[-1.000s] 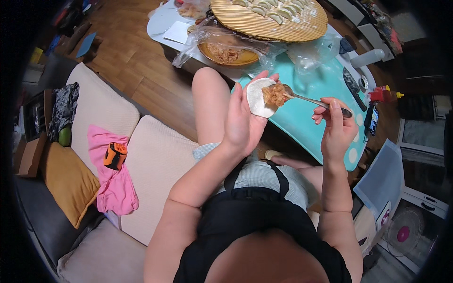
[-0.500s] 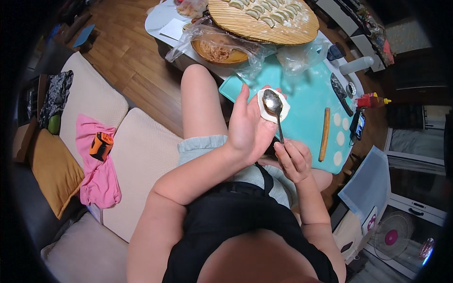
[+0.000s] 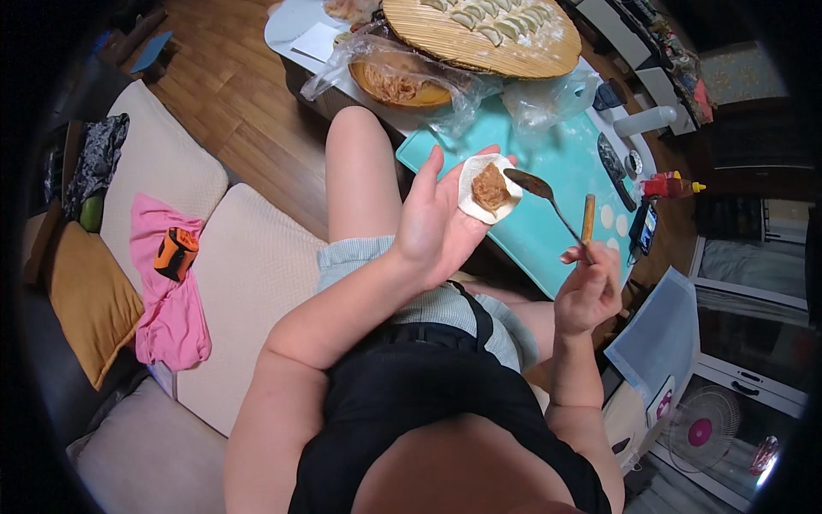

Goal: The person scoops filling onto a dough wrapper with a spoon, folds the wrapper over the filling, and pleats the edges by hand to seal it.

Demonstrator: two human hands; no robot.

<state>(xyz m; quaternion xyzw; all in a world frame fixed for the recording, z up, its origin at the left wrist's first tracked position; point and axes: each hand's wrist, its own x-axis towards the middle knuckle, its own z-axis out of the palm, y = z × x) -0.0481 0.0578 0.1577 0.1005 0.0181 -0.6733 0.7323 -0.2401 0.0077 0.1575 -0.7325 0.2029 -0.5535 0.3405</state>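
The left hand point(image 3: 441, 218) lies palm up with its fingers spread flat, cradling a round white dumpling wrapper point(image 3: 489, 188) with a brown lump of meat filling point(image 3: 490, 187) at its middle. The right hand point(image 3: 588, 289) is closed around the lower end of a metal spoon point(image 3: 541, 195); its bowl hangs just beside the wrapper's right edge, and whether it touches cannot be made out. Both are held above the teal mat point(image 3: 548, 171) on the desk point(image 3: 295, 21). Beyond the spoon handle lies a wooden rolling pin point(image 3: 587, 218), its near end hidden behind the right hand. A bowl of filling point(image 3: 396, 86) sits inside a crumpled clear plastic bag that blurs its rim. The round woven tray point(image 3: 479, 38) of folded dumplings is cut off by the picture's top edge.
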